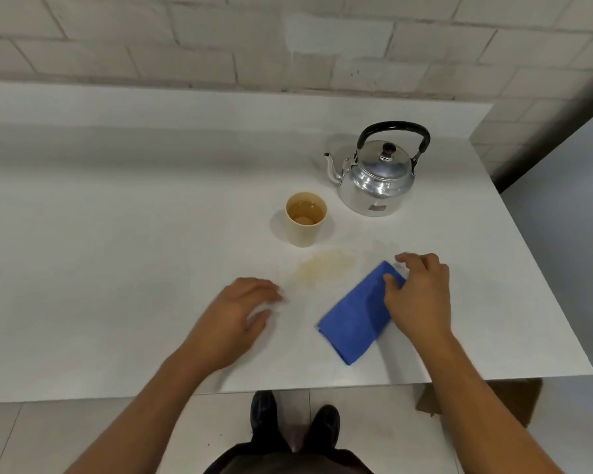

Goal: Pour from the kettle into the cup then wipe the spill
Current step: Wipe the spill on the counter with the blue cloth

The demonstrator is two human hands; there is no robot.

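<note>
A shiny metal kettle (377,179) with a black handle stands upright at the back right of the white table (117,234), spout pointing left. A beige cup (306,218) holding brownish liquid stands just left and in front of it. A pale brown spill (322,266) lies on the table in front of the cup. To the spill's right lies a folded blue cloth (351,323). My right hand (419,295) rests on the cloth's far end, fingers curled over its edge. My left hand (237,316) hovers over bare table left of the spill, fingers apart, holding nothing.
A white brick wall (219,39) runs behind the table. The table's front edge is close to my body, its right edge near the kettle side. A brown cardboard box (513,398) sits on the floor under the right corner. My shoes (295,422) show below.
</note>
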